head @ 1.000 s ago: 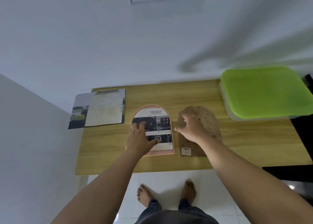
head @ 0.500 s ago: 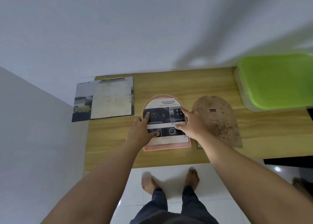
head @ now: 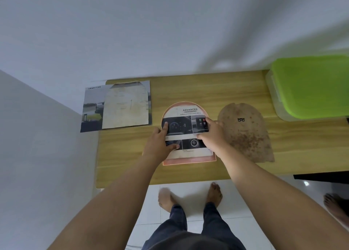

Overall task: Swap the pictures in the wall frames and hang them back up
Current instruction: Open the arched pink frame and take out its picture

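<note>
Wooden table against a white wall, seen from above.

- 10 o'clock on the table: SMART CAR print, flat, its left edge hanging off the table. Arch-topped pale sheet lies on it and covers most of its right part.
- Table centre: pink arched frame, flat, arch pointing to 12 o'clock. ADVANCED picture lies inside it, cut to the same arch. Pink rim shows round the top and along the bottom.
- Left hand is at 8 o'clock of the frame. Index finger is straight and laid flat on the picture's left half, thumb spread toward 3 o'clock on the lower photo. It presses down and grips nothing.
- Right hand is at 3 o'clock of the frame. Fingers are bent, tips down on the picture's right-hand photo, thumb pointing to 9 o'clock below them. Cannot tell whether it pinches the edge or only presses.
- Just beside the frame at 3 o'clock: brown arched backing board, flat, stained, with a small black hanger clip near its top. The right wrist overlaps its left edge.
- 2 o'clock corner: clear plastic box with a green lid, partly cut off by the view.
- 6 o'clock, below the table: the person's bare feet on white tile. Another bare foot is at 4 o'clock.
</note>
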